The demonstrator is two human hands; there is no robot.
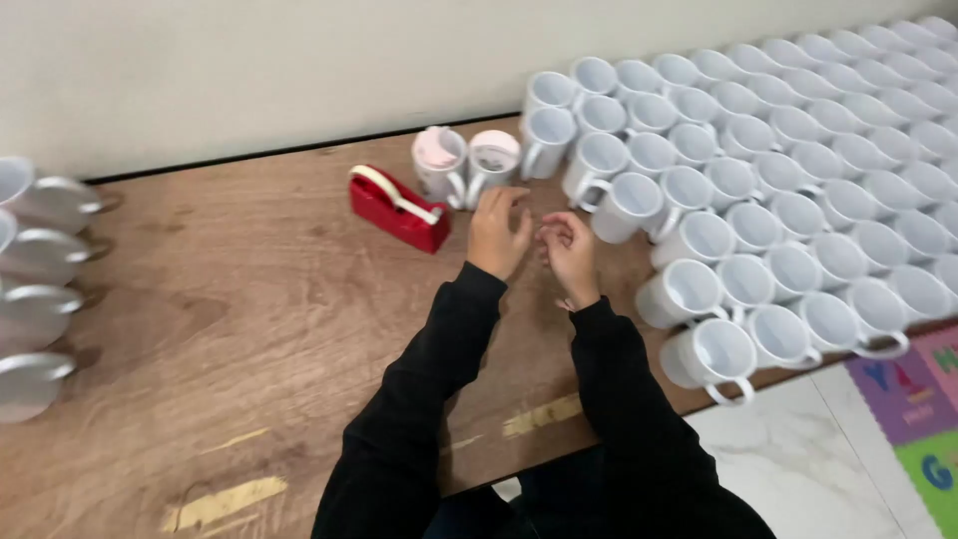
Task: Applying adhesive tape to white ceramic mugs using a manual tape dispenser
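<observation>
Wide brown wooden table [249, 329], grain running across, strips of yellowish tape residue near the front edge. Massed white mugs [798, 170] on the right half, packed in rows rim to rim, mouths tipped toward the camera, handles mostly pointing down-right. At the left edge, a column of grey-white mugs [35, 299] lying on their sides. Behind the hands, two printed mugs [464, 165] side by side and touching, pale with pinkish and grey wraps round the bodies, standing just left of the white rows. Red tape dispenser [397, 208], low and wedge-shaped, with a cream roll of tape on top, resting on the table just left of the printed mugs and beside the left hand. Black sleeves reaching in from the bottom. Left hand [497, 232] raised just above the table, fingers curled, thumb and forefinger pinched together near the base of the printed mugs; whether anything sits in that pinch, impossible to tell. Right hand [569, 245] close beside it, nearly touching, fingers likewise bent inward in a loose pinch, contents too small to make out. Dispenser apart from both hands, untouched, nearest the left.
</observation>
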